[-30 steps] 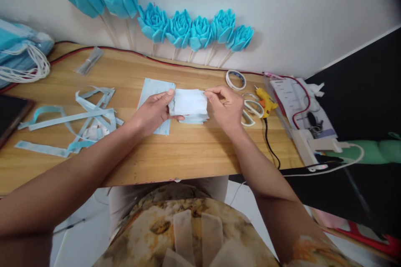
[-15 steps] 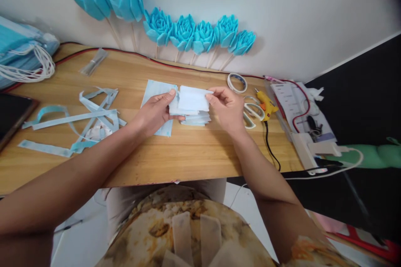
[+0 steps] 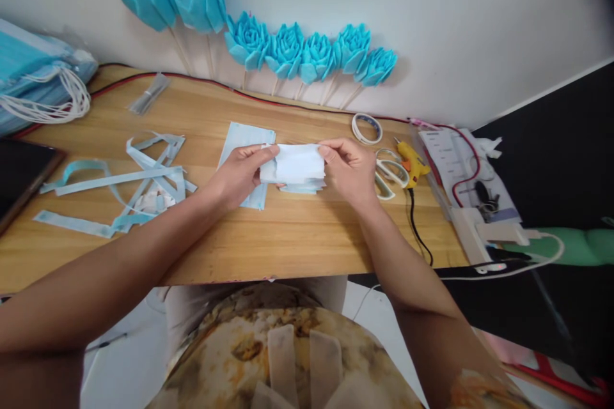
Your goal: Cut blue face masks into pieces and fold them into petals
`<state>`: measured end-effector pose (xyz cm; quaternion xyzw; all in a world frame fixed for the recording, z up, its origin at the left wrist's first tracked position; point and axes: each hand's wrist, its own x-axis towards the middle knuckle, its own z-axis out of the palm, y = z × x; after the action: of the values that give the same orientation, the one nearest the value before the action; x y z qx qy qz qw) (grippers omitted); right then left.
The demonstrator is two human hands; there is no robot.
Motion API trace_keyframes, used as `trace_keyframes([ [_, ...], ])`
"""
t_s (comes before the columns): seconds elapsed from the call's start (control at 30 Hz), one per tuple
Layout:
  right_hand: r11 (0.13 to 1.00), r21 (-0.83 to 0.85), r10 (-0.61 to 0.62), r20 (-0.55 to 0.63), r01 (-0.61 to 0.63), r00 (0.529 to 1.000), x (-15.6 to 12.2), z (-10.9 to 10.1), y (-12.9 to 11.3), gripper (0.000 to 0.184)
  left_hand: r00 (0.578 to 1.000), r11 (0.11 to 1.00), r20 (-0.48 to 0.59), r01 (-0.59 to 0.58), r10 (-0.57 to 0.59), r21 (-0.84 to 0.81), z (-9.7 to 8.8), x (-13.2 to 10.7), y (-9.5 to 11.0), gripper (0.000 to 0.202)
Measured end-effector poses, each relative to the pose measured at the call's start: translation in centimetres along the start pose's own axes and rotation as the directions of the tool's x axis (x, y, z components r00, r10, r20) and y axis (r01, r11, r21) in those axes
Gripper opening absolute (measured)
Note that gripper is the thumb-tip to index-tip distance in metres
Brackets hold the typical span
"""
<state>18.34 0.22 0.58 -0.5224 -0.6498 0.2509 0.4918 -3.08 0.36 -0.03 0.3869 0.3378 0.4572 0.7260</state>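
Observation:
Above the middle of the table I hold a stack of pale blue and white fabric pieces (image 3: 300, 163), uneven along its lower edge. My left hand (image 3: 244, 172) is closed on its left end, thumb on top and fingers underneath. My right hand (image 3: 350, 169) pinches the upper right corner of the top piece between thumb and fingers. Partly hidden behind my left hand, a flat light blue mask sheet (image 3: 247, 134) lies on the wood. To the right of my right hand are white-handled scissors (image 3: 393, 174), their blades not clearly visible.
Cut blue strips (image 3: 119, 180) lie tangled at left, near a dark tablet (image 3: 26, 172) and a pile of masks (image 3: 38, 77). Blue fabric flowers (image 3: 288, 51) on sticks lean against the wall. Tape (image 3: 367, 129), a yellow glue gun (image 3: 411, 163) and a power strip (image 3: 472, 236) sit at right.
The stack has been lowered slightly and its top piece lies flatter. My left thumb has shifted right onto the stack's upper edge, and my right hand keeps its corner. The view has shifted a little.

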Motion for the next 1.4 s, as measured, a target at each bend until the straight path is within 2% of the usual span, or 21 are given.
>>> trace_keyframes([
  [0.23, 0.999, -0.047, -0.015, -0.023, 0.014, 1.000, -0.2, -0.1, -0.4, 0.015, 0.994, 0.999, -0.105, -0.034, 0.037, 0.030, 0.1, 0.0, 0.1, 0.029],
  [0.4, 0.998, -0.039, 0.038, -0.040, -0.039, 0.999, 0.0, -0.2, 0.1, 0.018, 0.992, 0.999, -0.117, -0.048, 0.048, 0.006, 0.1, 0.1, 0.2, 0.030],
  [0.6, 0.999, 0.019, 0.044, -0.015, -0.044, 0.999, 0.0, 0.0, 0.2, 0.017, 0.994, 1.000, -0.111, -0.015, 0.013, -0.024, 0.3, 0.0, 0.4, 0.032],
  [0.77, 0.996, 0.059, 0.063, -0.007, -0.062, 0.998, 0.0, 0.1, 0.0, 0.016, 0.988, 1.000, -0.156, 0.000, -0.004, -0.022, 0.3, 0.1, 0.2, 0.028],
  [1.07, 0.998, 0.012, 0.064, -0.042, -0.064, 0.997, -0.2, 0.3, 0.4, 0.017, 0.974, 1.000, -0.225, -0.009, 0.007, -0.008, 0.2, 0.0, 0.3, 0.023],
  [1.13, 0.996, 0.059, 0.075, -0.070, -0.071, 0.995, 0.0, 0.2, 0.5, 0.014, 0.972, 1.000, -0.233, -0.014, 0.010, -0.013, 0.2, 0.0, 0.3, 0.023],
  [1.2, 0.980, 0.187, 0.091, -0.107, -0.070, 0.990, 0.6, -0.3, 0.7, 0.012, 0.970, 0.999, -0.243, -0.029, 0.018, -0.042, 0.1, 0.1, 0.3, 0.020],
  [1.3, 0.901, 0.422, 0.164, -0.119, -0.100, 0.979, 1.9, -2.1, 1.2, 0.019, 0.962, 0.995, -0.271, -0.057, 0.033, -0.083, -0.1, 0.3, 0.3, 0.015],
  [1.4, 0.845, 0.504, 0.281, -0.138, -0.177, 0.950, 3.0, -4.3, 1.6, 0.026, 0.952, 0.995, -0.301, -0.079, 0.056, -0.063, -0.6, 0.6, 0.3, 0.016],
])
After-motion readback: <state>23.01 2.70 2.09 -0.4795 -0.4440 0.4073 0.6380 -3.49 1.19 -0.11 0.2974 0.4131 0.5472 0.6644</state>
